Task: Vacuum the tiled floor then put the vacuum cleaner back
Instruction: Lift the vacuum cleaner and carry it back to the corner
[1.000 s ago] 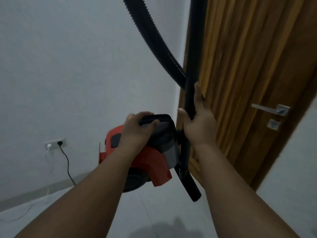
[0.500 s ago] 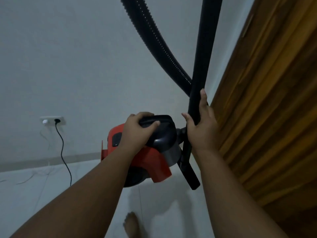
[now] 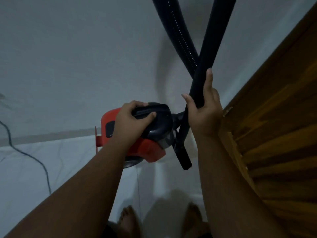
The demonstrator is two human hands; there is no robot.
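Closer now to the wooden door (image 3: 274,134) than a moment ago, the person stands with the wall socket gone out of sight on the left, and both bare feet (image 3: 127,219) show on the tiled floor (image 3: 51,169). The grip on the machine looks unchanged.

The vacuum cleaner (image 3: 147,152), a red and black canister, hangs in front of the person and appears lifted clear of the floor, between the pale wall (image 3: 68,48) and the door. I judge it compact but dense, hard plastic that will swing if carried loosely, so the moulded black handle (image 3: 154,110) on top is the sensible place to take it. The rigid wand (image 3: 204,79) stands nearly upright just beside the canister. It is stiff, smooth and probably light, and is best held low near its joint. The ribbed hose (image 3: 178,35) crosses behind it and runs up out of frame (floppy, likely to drag or snag). A power cord (image 3: 34,157) trails across the floor on the left, well apart from the feet.

The left hand (image 3: 132,122) is wrapped over the handle, thumb across the top, taking the weight. The right hand (image 3: 204,115) clasps the wand, its fingers (image 3: 209,78) laid up along the tube and the thumb on the other side.
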